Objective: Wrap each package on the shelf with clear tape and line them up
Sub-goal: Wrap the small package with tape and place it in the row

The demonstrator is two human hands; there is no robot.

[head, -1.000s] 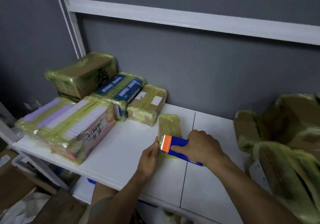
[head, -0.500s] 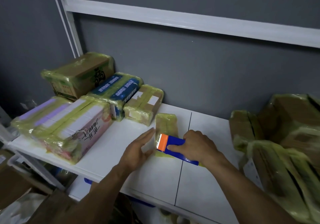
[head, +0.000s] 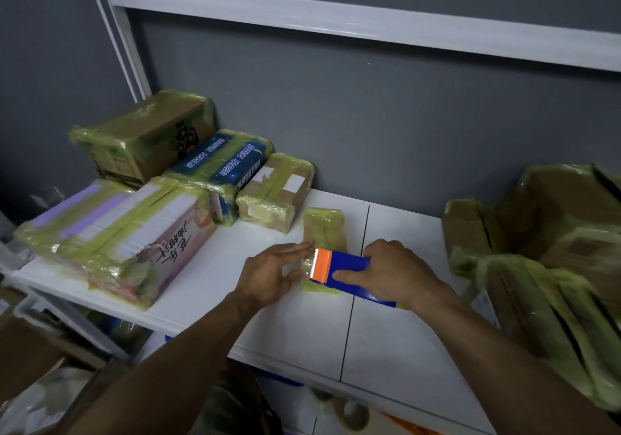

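A small flat package (head: 324, 227) wrapped in yellowish tape lies in the middle of the white shelf (head: 302, 327). My right hand (head: 393, 271) grips a blue tape dispenser (head: 347, 268) with an orange toothed head, which rests on the near end of that package. My left hand (head: 272, 271) is spread with straight fingers, its fingertips touching the package's left side beside the dispenser head. A row of taped packages sits at the left: a brown carton (head: 148, 135), a blue box (head: 221, 162), a small brown box (head: 275, 190) and a long white-and-pink box (head: 134, 239).
A heap of larger taped cartons (head: 544, 253) fills the right end of the shelf. The grey wall (head: 369, 125) stands right behind the packages. Below the shelf's front edge lie tape rolls (head: 349, 414) and cardboard (head: 30, 350).
My left hand has left the package's near end, opened out and shifted left, so its fingertips lie along the package's side. The right hand with the dispenser has barely moved.
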